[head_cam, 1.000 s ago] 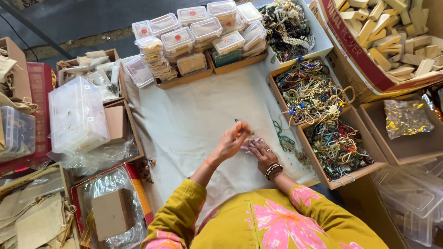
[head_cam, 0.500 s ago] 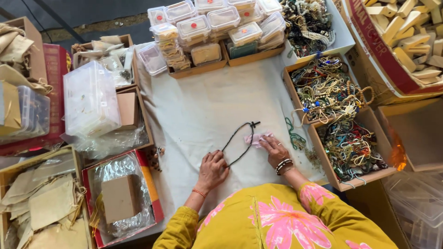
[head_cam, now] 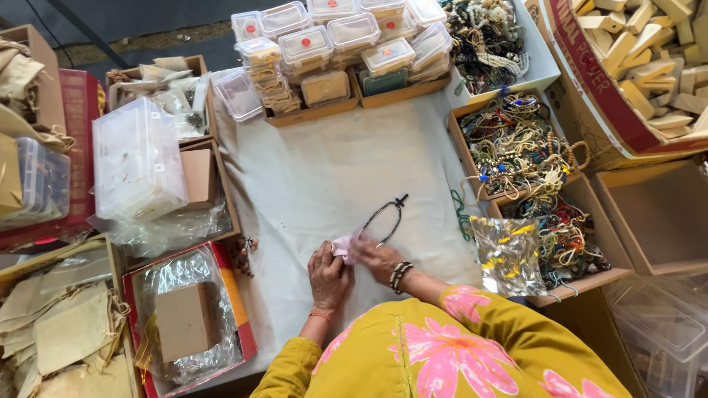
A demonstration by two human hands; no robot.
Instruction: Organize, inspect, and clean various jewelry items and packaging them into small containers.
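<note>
The left hand (head_cam: 329,276) and the right hand (head_cam: 375,256) are lying close together on the white cloth (head_cam: 310,184), both pressing on a small pink pouch (head_cam: 344,246). The pouch is sitting between the two hands, its upper corner peeking out just above the left fingers and beside the right ones. The left fingers are curled narrowly over the pouch's lower edge; the right fingers are resting flat against its right side, though how tightly either hand is pinching it cannot be told from this view. A dark beaded necklace (head_cam: 385,217) with a small cross at its far end is lying on the cloth just beyond the right hand, its near loop running under or touching the right fingertips. A beaded bracelet (head_cam: 399,275) is circling the right wrist, and a thin orange thread (head_cam: 319,316) is circling the left wrist. To the right, a crinkled foil bag (head_cam: 509,256) is leaning over the edge of a cardboard tray of tangled necklaces (head_cam: 560,236). At the far edge of the cloth, stacked clear plastic boxes (head_cam: 332,48) are sitting in shallow trays.
</note>
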